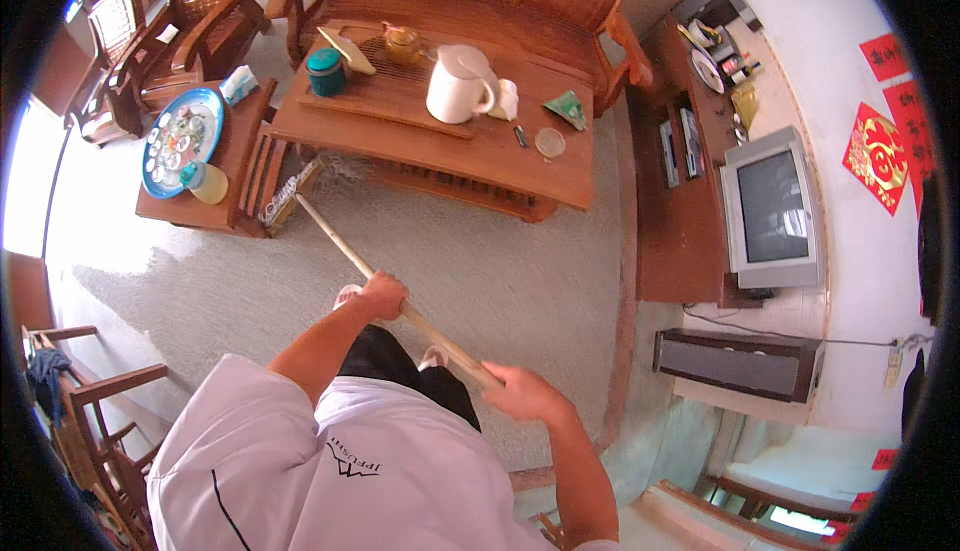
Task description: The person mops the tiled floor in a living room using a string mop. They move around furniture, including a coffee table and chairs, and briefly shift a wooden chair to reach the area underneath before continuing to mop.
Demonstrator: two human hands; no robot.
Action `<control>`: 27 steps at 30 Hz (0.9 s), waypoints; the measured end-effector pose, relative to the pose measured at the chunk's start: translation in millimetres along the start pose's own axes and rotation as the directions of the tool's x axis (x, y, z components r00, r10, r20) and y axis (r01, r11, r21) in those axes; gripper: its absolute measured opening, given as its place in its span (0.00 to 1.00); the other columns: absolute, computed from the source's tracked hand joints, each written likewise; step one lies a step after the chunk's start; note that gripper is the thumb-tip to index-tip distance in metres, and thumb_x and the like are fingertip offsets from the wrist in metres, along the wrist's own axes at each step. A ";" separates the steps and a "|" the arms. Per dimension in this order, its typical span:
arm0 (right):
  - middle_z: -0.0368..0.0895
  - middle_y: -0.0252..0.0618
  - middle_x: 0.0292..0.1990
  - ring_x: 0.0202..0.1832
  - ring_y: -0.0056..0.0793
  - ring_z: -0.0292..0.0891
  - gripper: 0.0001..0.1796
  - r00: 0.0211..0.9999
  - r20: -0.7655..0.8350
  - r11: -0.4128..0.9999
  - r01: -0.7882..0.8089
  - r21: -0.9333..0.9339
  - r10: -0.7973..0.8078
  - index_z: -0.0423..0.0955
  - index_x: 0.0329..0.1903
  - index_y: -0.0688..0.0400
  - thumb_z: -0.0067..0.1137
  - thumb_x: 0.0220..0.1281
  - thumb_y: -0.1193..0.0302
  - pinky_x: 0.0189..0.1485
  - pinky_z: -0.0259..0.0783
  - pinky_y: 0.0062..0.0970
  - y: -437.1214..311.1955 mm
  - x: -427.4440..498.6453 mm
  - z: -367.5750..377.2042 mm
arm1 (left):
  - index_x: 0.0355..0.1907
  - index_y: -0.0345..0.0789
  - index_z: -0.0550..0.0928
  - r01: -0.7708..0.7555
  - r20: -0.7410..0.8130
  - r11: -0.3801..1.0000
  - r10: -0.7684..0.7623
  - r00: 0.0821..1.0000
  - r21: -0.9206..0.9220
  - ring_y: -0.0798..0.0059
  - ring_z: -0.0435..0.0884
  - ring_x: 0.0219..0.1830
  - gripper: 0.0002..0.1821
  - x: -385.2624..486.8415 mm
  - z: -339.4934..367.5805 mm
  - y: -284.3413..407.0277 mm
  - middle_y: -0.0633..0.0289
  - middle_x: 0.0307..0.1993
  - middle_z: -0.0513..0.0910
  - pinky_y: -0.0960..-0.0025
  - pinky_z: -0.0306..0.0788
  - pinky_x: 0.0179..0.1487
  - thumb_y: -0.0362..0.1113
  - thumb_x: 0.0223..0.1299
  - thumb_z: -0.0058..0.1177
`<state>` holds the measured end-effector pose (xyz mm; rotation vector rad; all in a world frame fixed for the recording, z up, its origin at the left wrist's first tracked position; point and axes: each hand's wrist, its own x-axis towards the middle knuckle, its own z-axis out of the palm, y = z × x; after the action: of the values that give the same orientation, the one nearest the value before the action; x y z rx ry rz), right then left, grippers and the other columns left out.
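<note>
My left hand (384,296) grips the middle of a long wooden mop handle (341,243). Further back, near its upper end, my right hand (525,392) is closed around the same pole. The handle slants away from me to the far left. At its far end, a mop head (287,197) with whitish strands rests on the grey floor (495,273), beside the small wooden side table (236,213) and near the left end of the wooden coffee table (360,135). Its strands look partly blurred.
On the coffee table stand a white electric kettle (457,86), a teal canister (325,72) and a teapot (403,42). A blue-rimmed tray (147,176) with cups and a bottle (206,182) sit on the side table. A TV cabinet (667,228) lines the right wall.
</note>
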<state>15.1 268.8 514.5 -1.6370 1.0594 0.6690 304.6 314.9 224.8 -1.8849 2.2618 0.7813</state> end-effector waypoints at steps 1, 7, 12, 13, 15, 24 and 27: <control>0.81 0.49 0.32 0.30 0.43 0.79 0.23 0.995 -0.096 0.999 0.031 -0.024 -0.034 0.70 0.60 0.53 0.57 0.62 0.65 0.38 0.74 0.43 13.6 1.0 0.6 | 0.29 0.42 0.85 0.034 -0.014 0.999 -0.034 0.999 0.001 0.57 0.83 0.44 0.09 7.4 4.9 14.5 0.59 0.33 0.84 0.56 0.73 0.53 0.41 0.42 0.61; 0.83 0.48 0.29 0.29 0.47 0.83 0.24 0.847 -0.450 0.839 -0.010 -0.544 -0.282 0.74 0.59 0.50 0.60 0.63 0.55 0.31 0.77 0.47 38.0 -1.7 48.1 | 0.33 0.44 0.86 0.254 -0.165 0.965 -0.260 0.951 -0.061 0.63 0.81 0.50 0.11 -2.9 23.6 57.1 0.62 0.36 0.84 0.58 0.70 0.58 0.40 0.43 0.62; 0.82 0.46 0.24 0.26 0.47 0.82 0.21 0.763 -0.385 0.709 0.132 -0.693 -0.519 0.76 0.56 0.51 0.60 0.63 0.56 0.29 0.76 0.46 28.2 38.2 12.8 | 0.31 0.43 0.83 0.408 -0.233 0.911 -0.409 0.882 -0.057 0.59 0.80 0.50 0.12 -1.4 19.3 23.3 0.61 0.37 0.83 0.54 0.73 0.52 0.41 0.41 0.64; 0.82 0.46 0.24 0.26 0.47 0.82 0.21 0.753 -0.364 0.673 0.139 -0.726 -0.548 0.77 0.55 0.51 0.60 0.63 0.56 0.29 0.76 0.46 20.9 47.4 8.1 | 0.31 0.43 0.83 0.456 -0.273 0.881 -0.473 0.838 -0.125 0.59 0.80 0.50 0.11 -4.2 18.6 17.0 0.62 0.37 0.83 0.52 0.73 0.51 0.42 0.42 0.64; 0.82 0.45 0.25 0.27 0.48 0.82 0.20 0.761 -0.294 0.623 0.180 -0.761 -0.578 0.76 0.55 0.51 0.59 0.64 0.57 0.31 0.76 0.47 2.9 58.3 3.3 | 0.31 0.43 0.83 0.524 -0.291 0.819 -0.573 0.766 -0.233 0.58 0.80 0.50 0.11 -11.6 15.8 8.5 0.62 0.36 0.83 0.49 0.74 0.49 0.42 0.43 0.65; 0.84 0.53 0.31 0.35 0.57 0.82 0.23 0.918 -0.129 0.700 0.190 -0.689 -0.376 0.70 0.60 0.51 0.58 0.65 0.59 0.38 0.76 0.53 37.8 -14.7 3.5 | 0.32 0.45 0.88 0.417 -0.048 0.903 -0.423 0.905 -0.103 0.58 0.84 0.44 0.13 -25.8 18.7 86.1 0.61 0.35 0.86 0.50 0.78 0.45 0.49 0.45 0.66; 0.84 0.57 0.36 0.40 0.60 0.82 0.29 0.976 -0.086 0.821 0.117 -0.559 -0.198 0.67 0.66 0.49 0.60 0.64 0.57 0.43 0.76 0.53 84.9 -44.4 21.0 | 0.39 0.47 0.86 0.332 0.042 0.942 -0.330 0.943 -0.058 0.64 0.81 0.49 0.15 -32.3 54.7 146.5 0.65 0.40 0.85 0.49 0.70 0.52 0.50 0.50 0.63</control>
<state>-78.9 295.6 506.2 -2.2784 0.8530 0.8061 160.8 383.1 237.1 -2.1839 1.8464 0.8299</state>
